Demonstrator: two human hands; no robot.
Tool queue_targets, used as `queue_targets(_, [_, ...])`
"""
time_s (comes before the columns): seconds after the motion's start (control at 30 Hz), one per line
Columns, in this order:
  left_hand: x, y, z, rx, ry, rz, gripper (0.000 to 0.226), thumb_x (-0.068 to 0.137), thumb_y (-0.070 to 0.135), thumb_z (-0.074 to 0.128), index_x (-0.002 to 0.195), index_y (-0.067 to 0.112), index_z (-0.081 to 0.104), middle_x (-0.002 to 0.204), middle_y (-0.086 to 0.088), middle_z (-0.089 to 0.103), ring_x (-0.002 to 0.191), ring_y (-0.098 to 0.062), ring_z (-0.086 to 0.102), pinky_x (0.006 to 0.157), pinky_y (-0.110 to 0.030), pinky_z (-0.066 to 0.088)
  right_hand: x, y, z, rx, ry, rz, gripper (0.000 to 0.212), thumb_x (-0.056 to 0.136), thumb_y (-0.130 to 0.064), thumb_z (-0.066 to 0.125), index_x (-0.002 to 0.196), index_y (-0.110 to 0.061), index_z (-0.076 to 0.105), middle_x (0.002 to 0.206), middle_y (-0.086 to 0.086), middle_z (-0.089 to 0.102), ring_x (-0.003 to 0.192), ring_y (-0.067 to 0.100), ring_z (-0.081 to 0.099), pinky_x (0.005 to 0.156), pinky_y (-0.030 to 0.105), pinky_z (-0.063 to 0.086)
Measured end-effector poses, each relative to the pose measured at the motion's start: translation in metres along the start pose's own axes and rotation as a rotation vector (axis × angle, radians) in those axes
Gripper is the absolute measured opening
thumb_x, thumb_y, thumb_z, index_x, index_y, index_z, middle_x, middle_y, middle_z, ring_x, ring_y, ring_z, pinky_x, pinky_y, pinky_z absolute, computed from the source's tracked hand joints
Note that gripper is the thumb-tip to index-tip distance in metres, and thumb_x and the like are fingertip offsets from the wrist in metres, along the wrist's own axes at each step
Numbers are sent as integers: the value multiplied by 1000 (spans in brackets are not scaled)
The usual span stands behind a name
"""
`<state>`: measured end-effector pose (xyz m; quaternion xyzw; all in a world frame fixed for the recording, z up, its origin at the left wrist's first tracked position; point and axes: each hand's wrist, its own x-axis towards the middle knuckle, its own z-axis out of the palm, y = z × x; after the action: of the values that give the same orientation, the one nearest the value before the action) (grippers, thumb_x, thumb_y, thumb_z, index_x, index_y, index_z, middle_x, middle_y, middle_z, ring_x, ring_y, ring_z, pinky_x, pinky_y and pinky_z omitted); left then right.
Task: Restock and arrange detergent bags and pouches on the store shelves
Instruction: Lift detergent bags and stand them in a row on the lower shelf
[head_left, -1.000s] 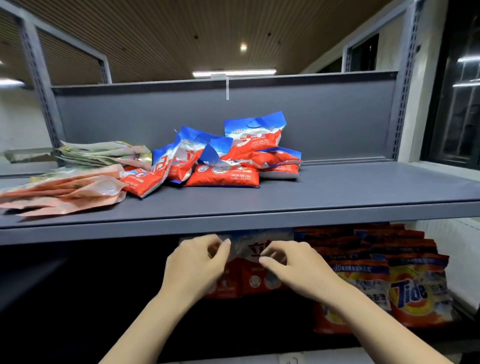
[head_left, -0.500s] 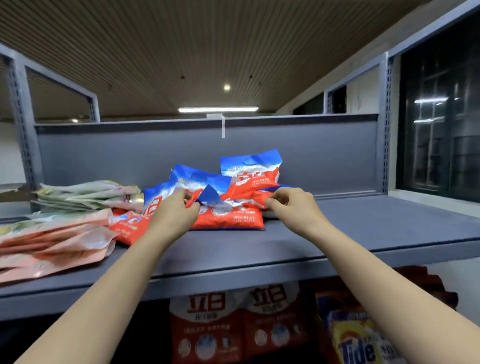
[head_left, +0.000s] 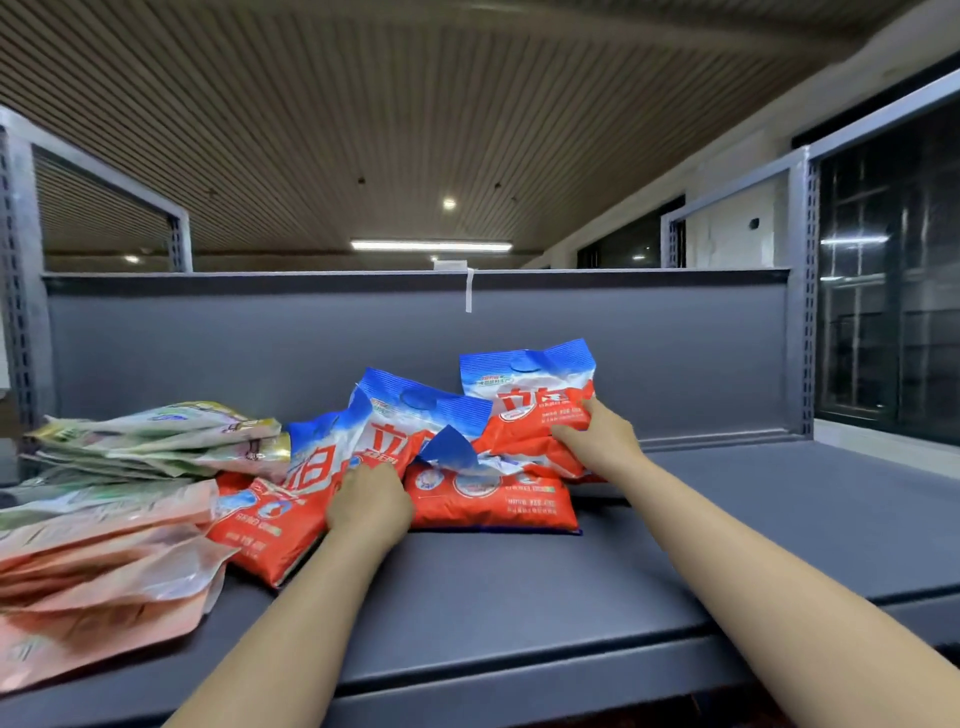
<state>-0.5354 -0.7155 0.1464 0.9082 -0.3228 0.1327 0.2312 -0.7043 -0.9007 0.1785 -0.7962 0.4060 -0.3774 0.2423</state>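
Note:
Several red-and-blue detergent bags lie in a loose heap on the grey top shelf (head_left: 727, 530). My left hand (head_left: 370, 501) grips the lower edge of the middle bag (head_left: 410, 426), between a bag leaning at the left (head_left: 280, 514) and a flat bag in front (head_left: 493, 501). My right hand (head_left: 597, 439) holds the lower right part of the upright bag (head_left: 530, 400) at the back of the heap, fingers curled onto its red face.
Flat pink pouches (head_left: 98, 566) and green pouches (head_left: 156, 441) are stacked at the shelf's left end. A grey back panel (head_left: 649, 353) closes the shelf behind. Bare shelf surface runs right of the heap to a steel upright (head_left: 802, 312).
The view has risen from the lower shelf to the top one. Both hands left the bag below, reached into the heap, and now each grips a bag.

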Motion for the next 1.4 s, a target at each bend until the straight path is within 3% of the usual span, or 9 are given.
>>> queue_targets(0.2, [3, 0, 3, -28, 133, -41, 29, 98, 19, 41, 115, 8, 62, 120, -16, 60, 111, -33, 56, 86, -38, 45, 8, -8, 7, -117, 145, -94, 29, 91, -25, 58, 118, -14, 57, 117, 11, 64, 111, 34, 55, 84, 36, 41])
queue_targets(0.33, [5, -4, -1, -77, 238, -19, 30, 98, 23, 41, 107, 8, 65, 111, -17, 64, 104, -36, 58, 79, -38, 44, -11, -23, 5, -80, 270, -219, 9, 91, -14, 52, 98, -9, 56, 105, 13, 62, 101, 37, 54, 79, 38, 39])
queue_targets(0.63, [-26, 23, -23, -323, 423, 179, 26, 91, 16, 45, 85, 7, 68, 92, -24, 65, 87, -41, 56, 67, -37, 38, -97, -1, -21, 82, 278, -248, 9, 89, -18, 55, 94, -23, 50, 110, -1, 51, 95, 25, 54, 76, 32, 34])
queue_targets(0.8, [-54, 35, -27, -186, 430, 227, 28, 90, 21, 44, 89, 16, 71, 91, -16, 67, 86, -37, 58, 63, -33, 34, -116, 20, -30, 138, 221, -207, 15, 86, -14, 57, 88, -26, 47, 105, -7, 47, 86, 14, 47, 76, 29, 27])
queue_targets(0.97, [-87, 49, -23, -42, 518, 333, 24, 90, 28, 46, 86, 17, 66, 85, -8, 66, 90, -31, 56, 62, -33, 31, -123, 37, -35, 185, 176, -108, 25, 77, -2, 52, 72, -25, 43, 103, -3, 51, 89, 20, 50, 75, 31, 34])
queue_targets(1.07, [-107, 62, -15, 13, 482, 457, 28, 90, 35, 45, 88, 18, 66, 99, 4, 68, 99, -23, 52, 66, -33, 38, -121, 46, -40, 213, 230, -43, 24, 74, 2, 46, 70, -21, 41, 97, 0, 51, 87, 27, 50, 73, 33, 35])
queue_targets(1.2, [-110, 72, -2, 66, 199, 644, 44, 91, 55, 41, 104, 25, 70, 120, 9, 60, 116, -18, 46, 90, -33, 36, -117, 52, -47, 345, 311, 83, 15, 77, -4, 47, 80, -19, 43, 93, 1, 55, 90, 28, 51, 76, 36, 38])
queue_targets(1.3, [-92, 57, -12, -259, 155, 515, 38, 91, 50, 50, 109, 25, 72, 121, 6, 62, 117, -18, 51, 96, -35, 38, -111, 51, -50, 418, 314, 170, 26, 80, -32, 51, 98, -16, 42, 103, 5, 60, 101, 31, 53, 90, 44, 43])
queue_targets(1.4, [-63, 28, -21, -142, 278, 213, 40, 91, 41, 51, 119, 16, 64, 127, -9, 58, 119, -31, 47, 98, -40, 39, -101, 46, -50, 409, 312, 211, 49, 81, -41, 58, 117, -11, 40, 119, 9, 56, 107, 31, 54, 91, 44, 45])
